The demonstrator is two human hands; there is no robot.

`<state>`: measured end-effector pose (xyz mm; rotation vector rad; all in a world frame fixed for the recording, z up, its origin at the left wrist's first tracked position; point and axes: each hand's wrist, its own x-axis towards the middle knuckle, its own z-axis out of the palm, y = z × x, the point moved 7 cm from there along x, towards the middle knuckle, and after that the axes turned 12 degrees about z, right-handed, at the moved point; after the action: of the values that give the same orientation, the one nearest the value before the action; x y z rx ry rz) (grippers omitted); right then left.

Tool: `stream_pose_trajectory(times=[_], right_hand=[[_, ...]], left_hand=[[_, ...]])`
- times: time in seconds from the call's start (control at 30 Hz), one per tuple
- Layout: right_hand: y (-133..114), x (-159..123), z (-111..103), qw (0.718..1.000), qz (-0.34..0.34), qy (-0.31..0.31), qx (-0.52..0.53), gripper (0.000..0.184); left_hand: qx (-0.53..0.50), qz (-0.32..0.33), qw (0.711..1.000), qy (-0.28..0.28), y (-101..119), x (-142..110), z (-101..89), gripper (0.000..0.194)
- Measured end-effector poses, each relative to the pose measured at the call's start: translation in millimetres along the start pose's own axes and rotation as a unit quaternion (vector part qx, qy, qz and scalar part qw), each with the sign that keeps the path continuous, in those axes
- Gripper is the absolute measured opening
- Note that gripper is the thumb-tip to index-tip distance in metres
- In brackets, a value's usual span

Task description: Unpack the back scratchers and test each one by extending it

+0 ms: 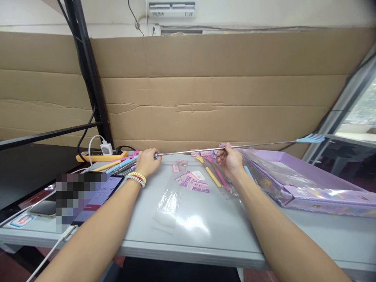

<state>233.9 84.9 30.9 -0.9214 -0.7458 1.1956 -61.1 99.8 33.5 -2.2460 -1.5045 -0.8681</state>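
A telescopic back scratcher [310, 138] stretches across the table, its thin metal rod drawn out long and its light blue claw at the far right. My left hand [147, 161], with beaded bracelets at the wrist, is closed round the handle end; a bit of blue shows by the thumb. Farther along, my right hand [230, 159] pinches the rod between thumb and fingers. Beneath that hand lie bagged back scratchers, one yellow [213, 176] and one pink [221, 177]. Pink and purple printed cards [192, 183] are spread between my hands, beside a clear plastic bag [168, 201].
A purple tray-like box [326, 201] with plastic film stands at the right. Left of my left hand are several coloured scratchers [119, 164], an orange power strip [101, 157] and a phone [101, 197]. A black metal post [88, 74] rises before the cardboard wall [205, 94].
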Motion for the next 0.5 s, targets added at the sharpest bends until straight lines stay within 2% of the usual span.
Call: stream_pose_trajectory(times=[0.27,0.37,0.5], right_hand=[[4,2,2,0.999,-0.004,-0.033,-0.004,0.031],[-2,2,0,0.999,-0.014,-0.031,0.005,0.035],[-17,7,-21,0.997,-0.042,0.026,0.059,0.035]], left_hand=[[0.014,-0.022,1.000,-0.012,-2,1,-4.7,0.019],[0.055,-0.051,0.997,0.003,-16,2,-13.6,0.020],[0.097,-0.122,0.987,0.036,-42,-2,-28.7,0.018]])
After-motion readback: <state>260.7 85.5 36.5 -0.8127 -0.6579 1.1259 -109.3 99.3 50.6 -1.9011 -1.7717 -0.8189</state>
